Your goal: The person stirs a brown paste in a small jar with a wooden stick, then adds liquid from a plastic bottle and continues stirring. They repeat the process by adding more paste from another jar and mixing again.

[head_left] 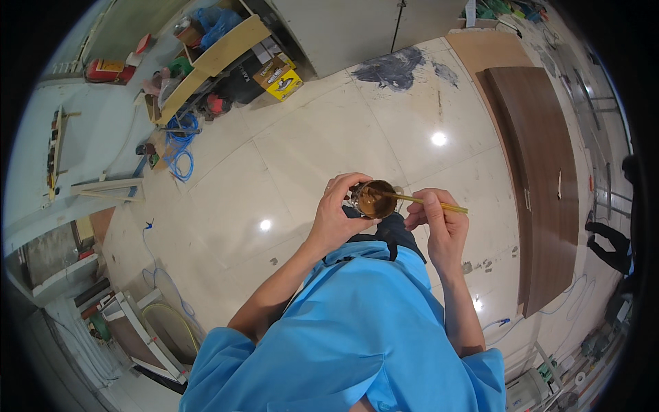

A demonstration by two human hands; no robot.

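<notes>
Small round container [375,200] of brown liquid, cupped at chest height in left hand [336,216], grip closed around its wall for steadiness above tiled floor [309,144]. Thin yellow stick [429,202], pinched in right hand [439,223], tip dipped into the liquid, as for stirring.

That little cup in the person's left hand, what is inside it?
The cup holds a brown liquid, and the tip of a thin yellow stick held by the right hand dips into it. The left hand covers the cup's side; its bottom is hidden.

Stick [425,200] in cup [374,199]
</notes>
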